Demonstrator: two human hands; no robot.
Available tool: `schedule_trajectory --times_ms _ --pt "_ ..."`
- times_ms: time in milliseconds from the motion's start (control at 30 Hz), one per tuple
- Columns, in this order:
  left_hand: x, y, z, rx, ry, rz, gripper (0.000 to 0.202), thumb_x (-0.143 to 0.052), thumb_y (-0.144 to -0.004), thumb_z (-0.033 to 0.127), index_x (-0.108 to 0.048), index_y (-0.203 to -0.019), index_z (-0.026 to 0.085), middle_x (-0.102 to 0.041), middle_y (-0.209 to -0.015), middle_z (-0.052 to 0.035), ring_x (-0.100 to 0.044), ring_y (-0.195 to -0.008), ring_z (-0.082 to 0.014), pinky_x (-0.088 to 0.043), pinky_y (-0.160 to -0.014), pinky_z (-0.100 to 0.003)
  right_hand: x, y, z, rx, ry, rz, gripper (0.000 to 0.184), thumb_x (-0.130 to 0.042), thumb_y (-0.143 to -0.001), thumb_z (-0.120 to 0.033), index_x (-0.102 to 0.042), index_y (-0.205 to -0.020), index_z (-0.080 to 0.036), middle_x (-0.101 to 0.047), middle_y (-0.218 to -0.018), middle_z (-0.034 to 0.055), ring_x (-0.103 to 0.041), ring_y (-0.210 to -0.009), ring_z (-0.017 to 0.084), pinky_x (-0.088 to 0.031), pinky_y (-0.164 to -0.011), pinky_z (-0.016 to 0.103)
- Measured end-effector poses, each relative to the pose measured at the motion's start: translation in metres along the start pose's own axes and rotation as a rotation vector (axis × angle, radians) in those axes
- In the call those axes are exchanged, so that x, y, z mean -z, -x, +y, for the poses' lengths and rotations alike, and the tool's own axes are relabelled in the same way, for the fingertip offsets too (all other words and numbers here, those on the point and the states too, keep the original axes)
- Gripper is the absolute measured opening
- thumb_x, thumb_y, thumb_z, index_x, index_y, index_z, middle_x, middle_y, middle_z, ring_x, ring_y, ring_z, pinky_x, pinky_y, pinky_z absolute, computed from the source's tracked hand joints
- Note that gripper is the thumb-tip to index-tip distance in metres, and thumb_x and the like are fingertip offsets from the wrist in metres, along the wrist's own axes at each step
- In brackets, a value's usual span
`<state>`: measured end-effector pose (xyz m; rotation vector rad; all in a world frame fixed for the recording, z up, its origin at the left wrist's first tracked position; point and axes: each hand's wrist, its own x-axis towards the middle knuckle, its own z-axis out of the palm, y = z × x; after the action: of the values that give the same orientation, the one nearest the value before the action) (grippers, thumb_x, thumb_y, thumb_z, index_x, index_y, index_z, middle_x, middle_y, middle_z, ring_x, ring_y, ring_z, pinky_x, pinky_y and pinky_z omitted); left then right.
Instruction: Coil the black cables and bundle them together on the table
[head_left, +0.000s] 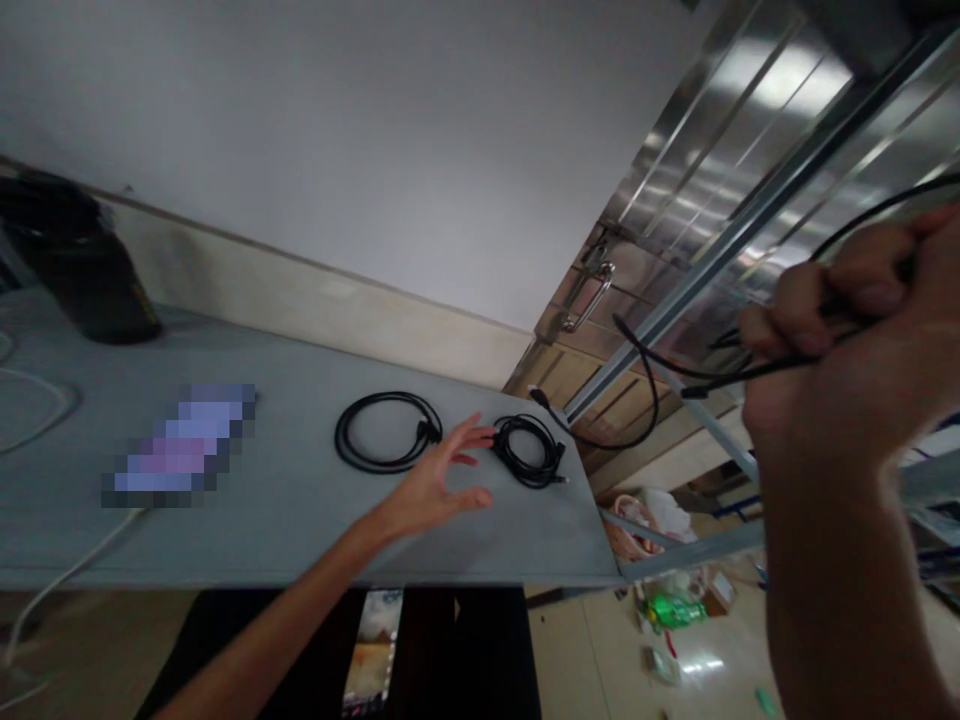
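Note:
My right hand [847, 320] is raised at the right, closed around a black cable [651, 385]. From that fist the cable loops down, and its plug end hangs by the shelf's right corner. My left hand [439, 480] reaches over the grey shelf [277, 540] with fingers spread and nothing in them. Just beyond its fingertips lies a coiled black cable [529, 450]; whether they touch it I cannot tell. Another coiled black cable [360, 465] rests to the left, partly behind the hand.
A blurred-out phone [180, 445] with a white cord [75, 568] lies on the left, near a black container [90, 270]. A second phone [375, 645] sits on my lap. Metal frame bars [697, 270] rise at the right. Below are a basket [630, 525] and a green bottle [675, 610].

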<state>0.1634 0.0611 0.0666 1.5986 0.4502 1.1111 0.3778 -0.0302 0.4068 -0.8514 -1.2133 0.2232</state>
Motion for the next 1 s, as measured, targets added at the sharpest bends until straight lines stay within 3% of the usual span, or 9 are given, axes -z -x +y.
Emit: schedule_trajectory --times_ms 100,167,367,500,600,667,733,833,1000 --pt "-0.07 0.028 0.016 0.108 0.404 0.119 0.1 -0.085 -0.093 0.074 -0.039 -0.177 0.044 -0.055 -0.176 -0.0179 -0.061 -0.158 -0.04 -0.055 -0.122 -0.063 -0.023 0.062 0.009 -0.011 -0.141 0.034 0.03 -0.068 -0.115 -0.037 -0.053 -0.092 -0.026 -0.03 -0.066 -0.0121 -0.025 -0.044 0.006 -0.022 -0.043 0.025" --pt "-0.087 0.04 0.025 0.235 0.523 0.224 0.081 -0.068 -0.105 0.076 -0.044 -0.174 0.041 -0.062 -0.171 -0.0166 -0.063 -0.156 -0.0373 -0.052 -0.128 -0.063 -0.027 0.096 0.021 -0.154 -0.176 -0.037 0.034 -0.075 -0.112 -0.047 -0.054 -0.096 -0.027 -0.03 -0.064 -0.0135 -0.024 -0.042 0.006 -0.022 -0.041 0.023" --pt "-0.037 0.081 0.044 0.264 0.205 0.419 0.049 -0.053 -0.114 0.067 -0.072 -0.144 0.033 -0.076 -0.153 -0.0132 -0.068 -0.149 -0.0355 -0.053 -0.129 -0.061 0.01 0.153 0.058 -0.445 -0.212 -0.148 0.038 -0.076 -0.11 -0.059 -0.059 -0.104 -0.025 -0.039 -0.065 -0.0128 -0.032 -0.041 0.006 -0.028 -0.042 0.02" --pt "-0.013 0.108 0.033 0.177 -0.315 0.157 0.043 -0.066 -0.113 0.056 -0.069 -0.153 0.04 -0.071 -0.16 -0.0092 -0.065 -0.151 -0.0332 -0.05 -0.131 -0.06 0.043 0.173 0.077 -0.582 -0.068 -0.309 0.046 -0.071 -0.11 -0.067 -0.068 -0.116 -0.022 -0.062 -0.075 -0.0043 -0.055 -0.051 0.011 -0.046 -0.048 0.025" --pt "-0.014 0.11 0.009 0.061 -0.606 -0.09 0.056 -0.074 -0.11 0.044 -0.062 -0.164 0.035 -0.068 -0.164 -0.0125 -0.061 -0.155 -0.0362 -0.048 -0.132 -0.063 0.063 0.185 0.093 -0.547 0.23 -0.535 0.056 -0.061 -0.111 -0.074 -0.077 -0.113 -0.021 -0.08 -0.096 0.0086 -0.079 -0.085 0.024 -0.068 -0.079 0.038" --pt "-0.017 0.105 -0.007 -0.007 -0.755 -0.185 0.051 -0.076 -0.108 0.036 -0.067 -0.158 0.032 -0.071 -0.16 -0.0134 -0.061 -0.154 -0.0382 -0.049 -0.13 -0.065 0.077 0.191 0.104 -0.485 0.42 -0.598 0.062 -0.057 -0.11 -0.079 -0.081 -0.112 -0.023 -0.084 -0.111 0.0128 -0.082 -0.109 0.031 -0.069 -0.099 0.047" --pt "-0.021 0.101 -0.02 -0.061 -0.851 -0.215 0.041 -0.076 -0.107 0.03 -0.074 -0.148 0.03 -0.076 -0.15 -0.0127 -0.066 -0.146 -0.0375 -0.054 -0.124 -0.063 0.094 0.194 0.112 -0.476 0.497 -0.565 0.066 -0.056 -0.107 -0.084 -0.081 -0.109 -0.023 -0.085 -0.112 0.0136 -0.083 -0.105 0.031 -0.071 -0.092 0.045" --pt "-0.023 0.102 -0.023 -0.14 -0.907 -0.245 0.031 -0.068 -0.108 0.017 -0.079 -0.135 0.03 -0.081 -0.127 -0.0097 -0.074 -0.121 -0.0316 -0.061 -0.111 -0.055 0.126 0.197 0.114 -0.562 0.471 -0.395 0.065 -0.059 -0.105 -0.085 -0.074 -0.103 -0.022 -0.076 -0.079 0.0051 -0.071 -0.058 0.021 -0.06 -0.054 0.031" --pt "-0.011 0.126 0.02 -0.225 -0.959 -0.335 0.057 -0.055 -0.097 -0.005 -0.076 -0.138 0.029 -0.077 -0.12 -0.0095 -0.073 -0.113 -0.0291 -0.065 -0.104 -0.048 0.178 0.2 0.099 -0.619 0.338 0.06 0.059 -0.08 -0.095 -0.081 -0.065 -0.092 -0.024 -0.039 -0.057 -0.0102 -0.035 -0.04 0.009 -0.029 -0.037 0.021"
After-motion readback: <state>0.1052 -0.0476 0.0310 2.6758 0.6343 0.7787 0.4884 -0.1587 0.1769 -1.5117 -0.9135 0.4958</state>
